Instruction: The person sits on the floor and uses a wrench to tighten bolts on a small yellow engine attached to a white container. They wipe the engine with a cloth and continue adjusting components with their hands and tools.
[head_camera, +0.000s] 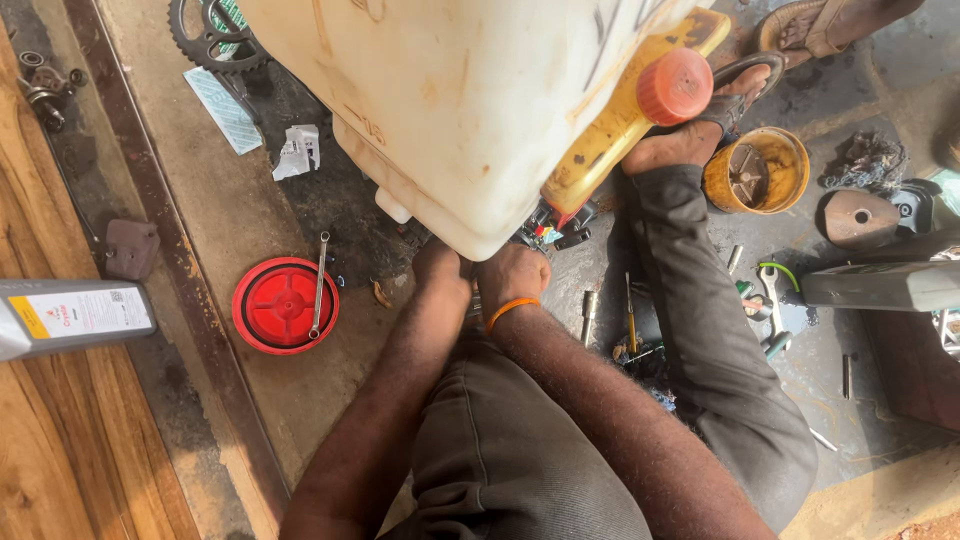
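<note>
Both hands, left hand (442, 270) and right hand (512, 275), reach under the big white jug (450, 100), which hides the fingers; I cannot tell their grip. A spanner (319, 285) lies on the red lid (285, 305), within reach.

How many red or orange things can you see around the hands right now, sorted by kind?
Red round lid, with a spanner lying across it: 1
Red screw cap on the yellow bottle: 1
Orange wristband on the right hand: 1
Total: 3
The left hand wears nothing red or orange.
</note>
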